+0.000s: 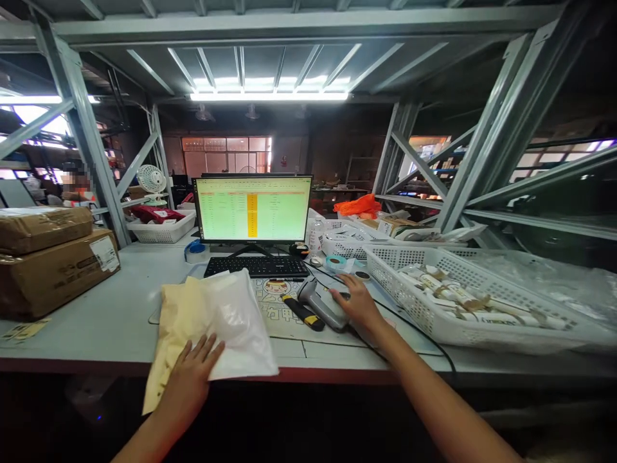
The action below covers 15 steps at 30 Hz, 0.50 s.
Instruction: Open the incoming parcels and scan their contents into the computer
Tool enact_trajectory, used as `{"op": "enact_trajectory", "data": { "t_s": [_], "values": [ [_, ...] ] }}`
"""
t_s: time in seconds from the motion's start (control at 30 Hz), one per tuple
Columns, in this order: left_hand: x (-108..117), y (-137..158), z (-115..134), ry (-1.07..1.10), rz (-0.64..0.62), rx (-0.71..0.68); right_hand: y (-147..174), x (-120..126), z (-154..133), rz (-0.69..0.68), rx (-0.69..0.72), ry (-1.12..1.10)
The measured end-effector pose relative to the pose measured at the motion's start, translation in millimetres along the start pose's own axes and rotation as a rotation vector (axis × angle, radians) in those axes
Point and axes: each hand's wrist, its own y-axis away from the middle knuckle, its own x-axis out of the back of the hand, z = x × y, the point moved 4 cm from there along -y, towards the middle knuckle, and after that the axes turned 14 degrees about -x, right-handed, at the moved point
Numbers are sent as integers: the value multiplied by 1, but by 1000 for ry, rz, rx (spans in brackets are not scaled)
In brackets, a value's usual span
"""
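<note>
Pressing the white mailer bag [236,325] flat at six o'clock on the desk [110,321], your left hand [190,373] is lying open-palmed, gripping nothing. Your right hand [359,305] is closing its grip on the barcode scanner [321,302] at three o'clock; scanning looks underway, calling for lifting and aiming.

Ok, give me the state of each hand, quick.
Left hand: open, flat on the white bag.
Right hand: resting on the barcode scanner; grip cannot be told.

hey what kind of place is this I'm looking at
Probably a warehouse packing or shipping station. Steel racking frames the bench, taped cardboard parcels sit at one side, and the right hand rests by a barcode scanner while the left hand presses on poly mailer bags.
</note>
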Motion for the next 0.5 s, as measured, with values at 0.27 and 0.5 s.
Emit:
{"op": "enact_trajectory", "data": {
  "t_s": [0.27,0.5],
  "values": [
    [99,19,22,-125,57,-16,162,-47,-258,-528,552,183],
    [170,37,52,-99,630,-308,97,7,-287,-560,482,209]
  ]
}}
